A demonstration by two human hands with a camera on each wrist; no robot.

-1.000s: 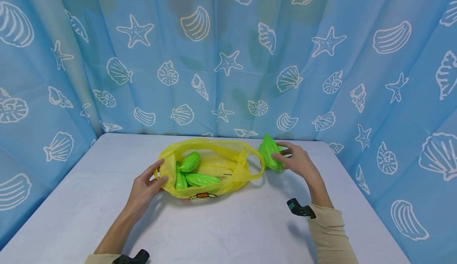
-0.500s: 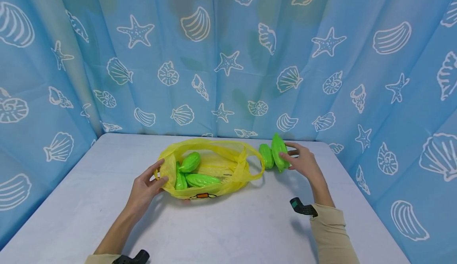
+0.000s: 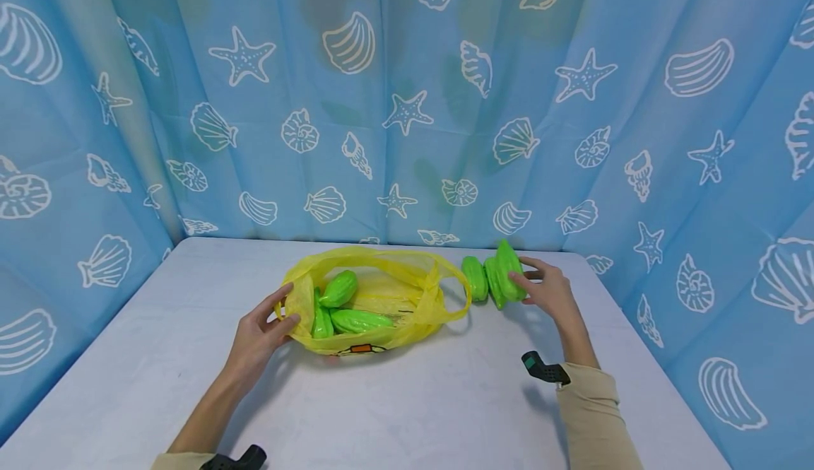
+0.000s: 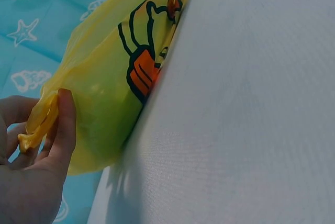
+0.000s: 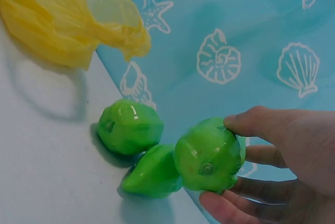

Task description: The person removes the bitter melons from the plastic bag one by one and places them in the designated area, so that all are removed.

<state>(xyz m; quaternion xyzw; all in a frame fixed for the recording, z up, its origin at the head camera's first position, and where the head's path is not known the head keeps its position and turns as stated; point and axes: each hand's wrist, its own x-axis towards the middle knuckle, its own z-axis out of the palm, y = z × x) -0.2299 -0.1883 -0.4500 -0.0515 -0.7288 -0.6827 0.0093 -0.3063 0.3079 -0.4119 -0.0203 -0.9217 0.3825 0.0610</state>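
Note:
A yellow plastic carrier bag (image 3: 407, 332) lies on its side on the table, its mouth spread. Several glossy green ridged gourds, much like bitter melons, are inside; one gourd (image 3: 360, 320) lies at the front. At the bag's left end my left hand (image 3: 259, 332) pinches the gathered yellow plastic between thumb and fingers. My right hand (image 3: 548, 290) grips another green gourd (image 5: 208, 156) by its side, pointed end away from me. Beside it, two more gourds rest on the table: a blunt one (image 5: 131, 127) near the bag's handle and a pointed one (image 5: 153, 172) partly behind the held one.
The white table (image 3: 407, 413) ends at a blue curtain (image 3: 356, 138) printed with white shells and starfish, which hangs along the back and both sides. The bag's right handle (image 3: 459, 312) loops out toward the loose gourds.
My right hand has shifted to the right with the gourd in its grip, uncovering first one, then a second gourd on the table. My left hand and the bag have stayed put.

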